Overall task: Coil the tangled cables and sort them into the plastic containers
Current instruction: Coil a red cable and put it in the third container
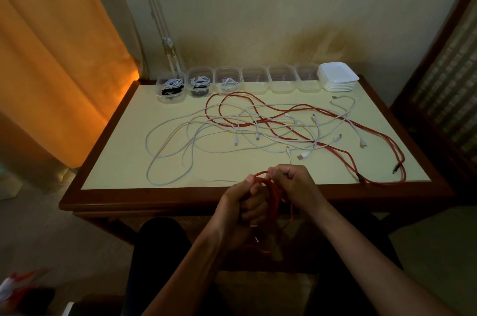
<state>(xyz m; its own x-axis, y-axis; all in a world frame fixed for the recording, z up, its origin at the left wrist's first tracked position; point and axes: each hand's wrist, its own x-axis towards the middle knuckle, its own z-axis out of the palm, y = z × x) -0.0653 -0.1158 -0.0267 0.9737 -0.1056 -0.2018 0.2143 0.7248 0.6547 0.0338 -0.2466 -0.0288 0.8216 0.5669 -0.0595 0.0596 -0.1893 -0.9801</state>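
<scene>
We coil a red cable (pixel 271 194) at the near edge of the surface (pixel 124 161).

Our left hand (pixel 247 202) grips the round red loops; our right hand (pixel 294 181) pinches a strand; beyond both hands lie thin white cables (pixel 196 135) tangled with red ones; farther off, clear plastic containers (pixel 255 79) in a row.

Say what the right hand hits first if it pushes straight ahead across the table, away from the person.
Likely the white USB plug lying just beyond the right hand, then the tangle of white cables. Depth is unclear from one view; the hand may be above them.
</scene>
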